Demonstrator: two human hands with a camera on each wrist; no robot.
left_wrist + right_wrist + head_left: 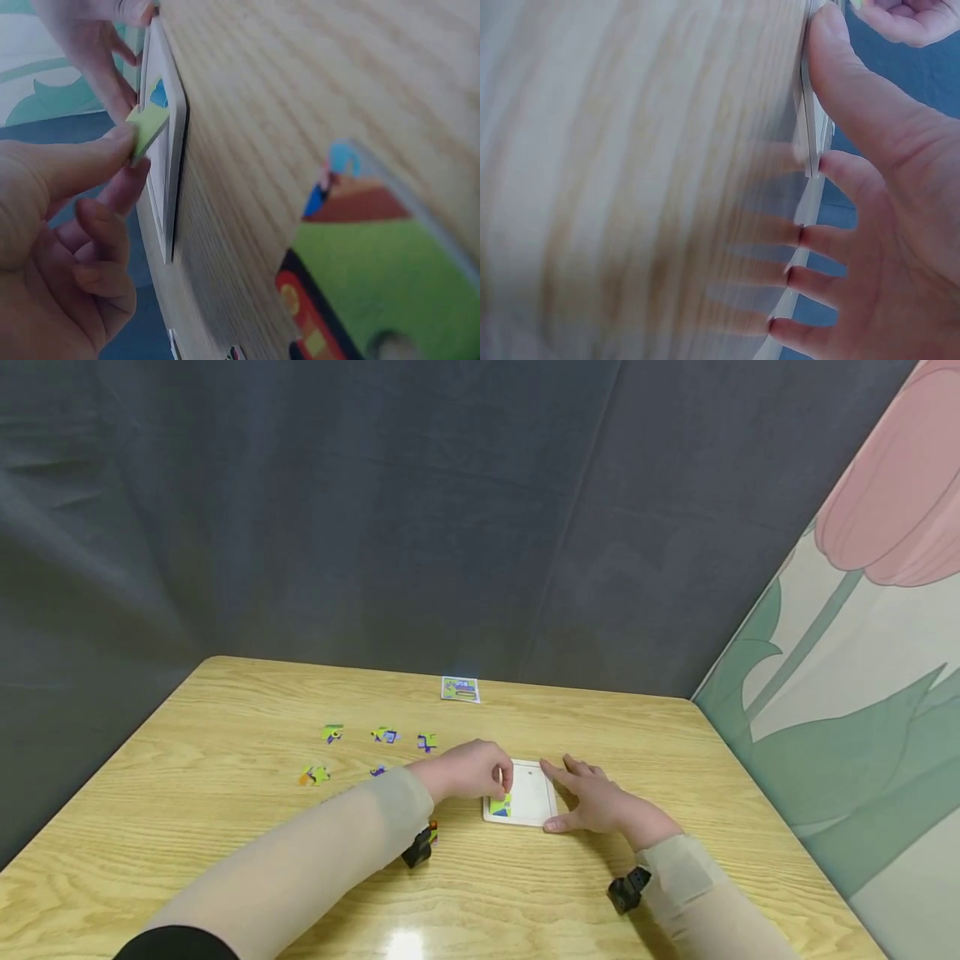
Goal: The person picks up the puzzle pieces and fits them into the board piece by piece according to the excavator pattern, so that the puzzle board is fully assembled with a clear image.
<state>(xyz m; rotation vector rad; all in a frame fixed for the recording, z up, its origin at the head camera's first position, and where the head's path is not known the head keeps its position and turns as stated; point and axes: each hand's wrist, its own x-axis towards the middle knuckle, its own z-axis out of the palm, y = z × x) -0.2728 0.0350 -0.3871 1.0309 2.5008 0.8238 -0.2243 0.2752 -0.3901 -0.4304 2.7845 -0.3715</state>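
Note:
My left hand [474,770] pinches a yellow-green puzzle piece [500,806] with a blue patch between thumb and forefinger. In the left wrist view the puzzle piece [150,120] meets the near left corner of the white puzzle tray [177,142]. Whether a second piece lies beneath it, I cannot tell. My right hand [596,802] rests at the right side of the tray [534,793], fingers spread. Its thumb touches the near right corner and its forefinger the far one; the other fingertips rest on the table in the right wrist view.
Several loose puzzle pieces [386,735] lie left of the tray, one close by my left wrist [375,262]. A small picture card [460,689] lies at the back edge of the wooden table [225,727]. A dark curtain [375,527] hangs behind.

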